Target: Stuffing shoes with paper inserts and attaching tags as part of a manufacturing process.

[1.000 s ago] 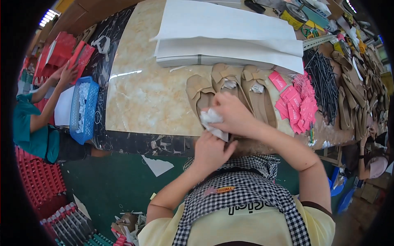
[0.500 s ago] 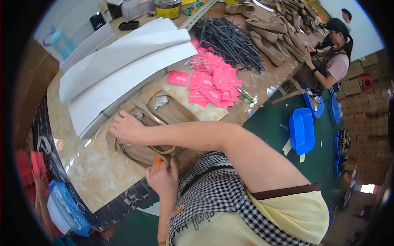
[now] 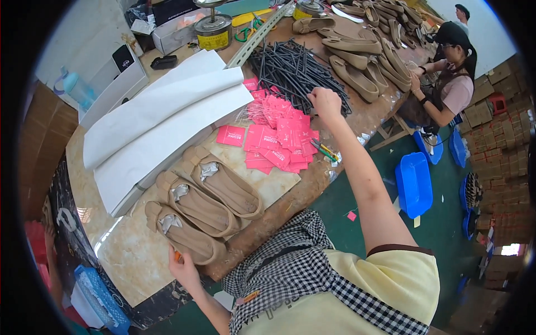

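Three tan flat shoes with bows and crumpled silvery paper in their toes lie side by side on the table: a near shoe point(image 3: 187, 237), a middle shoe point(image 3: 201, 209) and a far shoe point(image 3: 231, 190). My left hand point(image 3: 184, 272) is at the outer side of the near shoe, closed round a small orange object point(image 3: 177, 257) that is mostly hidden. Stretched out to the far right, my right hand point(image 3: 326, 104) is at the edge of a pile of thin black sticks point(image 3: 285, 67). Its fingers are pinched; whatever they hold is hidden.
Pink tags point(image 3: 273, 142) lie heaped between shoes and sticks, with pens point(image 3: 325, 149) beside them. White paper sheets point(image 3: 167, 123) cover the left side. More tan shoes point(image 3: 357, 50) are piled at the back, near a co-worker point(image 3: 446, 84). A blue tub point(image 3: 414, 184) stands on the floor.
My right hand has left the shoes and moved far right to the black sticks. My left hand, still with the orange object, has shifted left and down. All three shoes now show uncovered.
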The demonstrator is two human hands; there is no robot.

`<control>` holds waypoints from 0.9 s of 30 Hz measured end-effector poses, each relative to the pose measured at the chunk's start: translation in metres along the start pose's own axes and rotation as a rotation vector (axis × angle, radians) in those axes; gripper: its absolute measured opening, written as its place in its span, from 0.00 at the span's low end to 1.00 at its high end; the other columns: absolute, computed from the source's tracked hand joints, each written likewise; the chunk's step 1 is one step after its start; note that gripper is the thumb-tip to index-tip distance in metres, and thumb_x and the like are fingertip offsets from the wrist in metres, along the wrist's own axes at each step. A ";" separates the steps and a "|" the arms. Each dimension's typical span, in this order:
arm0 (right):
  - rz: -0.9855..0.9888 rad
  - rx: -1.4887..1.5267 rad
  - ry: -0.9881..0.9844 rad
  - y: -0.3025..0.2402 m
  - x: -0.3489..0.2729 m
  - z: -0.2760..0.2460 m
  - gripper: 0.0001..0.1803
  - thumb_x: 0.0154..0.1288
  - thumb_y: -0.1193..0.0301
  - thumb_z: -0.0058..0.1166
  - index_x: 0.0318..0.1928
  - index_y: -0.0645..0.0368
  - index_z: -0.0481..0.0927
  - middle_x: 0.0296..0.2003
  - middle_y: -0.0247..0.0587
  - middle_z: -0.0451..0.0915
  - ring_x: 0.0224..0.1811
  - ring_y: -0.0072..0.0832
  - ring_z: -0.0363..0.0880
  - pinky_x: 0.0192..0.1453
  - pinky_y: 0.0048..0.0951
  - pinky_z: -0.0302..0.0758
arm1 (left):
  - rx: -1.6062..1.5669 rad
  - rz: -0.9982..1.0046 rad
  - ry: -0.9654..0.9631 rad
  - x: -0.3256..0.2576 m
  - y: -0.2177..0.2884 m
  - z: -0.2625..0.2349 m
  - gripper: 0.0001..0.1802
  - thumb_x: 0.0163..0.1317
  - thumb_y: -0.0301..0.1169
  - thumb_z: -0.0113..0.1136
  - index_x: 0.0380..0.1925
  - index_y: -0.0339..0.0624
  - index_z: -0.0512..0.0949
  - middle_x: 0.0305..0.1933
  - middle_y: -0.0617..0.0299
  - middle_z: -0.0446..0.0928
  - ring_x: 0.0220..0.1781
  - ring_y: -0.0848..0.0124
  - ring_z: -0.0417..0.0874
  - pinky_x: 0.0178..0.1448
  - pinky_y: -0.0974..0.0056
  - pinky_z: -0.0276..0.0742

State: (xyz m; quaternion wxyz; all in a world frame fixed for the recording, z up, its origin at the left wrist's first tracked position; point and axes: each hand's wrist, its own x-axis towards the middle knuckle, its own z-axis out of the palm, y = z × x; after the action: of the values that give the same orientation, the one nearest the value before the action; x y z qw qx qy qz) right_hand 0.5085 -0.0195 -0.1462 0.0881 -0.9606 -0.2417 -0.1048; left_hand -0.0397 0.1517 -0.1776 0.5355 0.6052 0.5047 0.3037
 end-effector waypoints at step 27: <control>-0.662 1.029 -0.604 -0.245 -0.198 -0.155 0.20 0.65 0.71 0.56 0.57 0.61 0.79 0.14 0.43 0.72 0.15 0.37 0.73 0.23 0.35 0.68 | -0.589 0.070 0.041 0.021 0.059 0.064 0.39 0.73 0.61 0.27 0.63 0.39 0.67 0.60 0.56 0.75 0.61 0.65 0.76 0.65 0.59 0.71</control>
State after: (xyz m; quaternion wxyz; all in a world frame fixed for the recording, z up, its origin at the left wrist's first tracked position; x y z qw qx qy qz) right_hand 0.1950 0.0703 -0.0164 0.4257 -0.6588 -0.5560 0.2749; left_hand 0.0415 0.1545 -0.1405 0.6671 0.4344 0.3844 0.4675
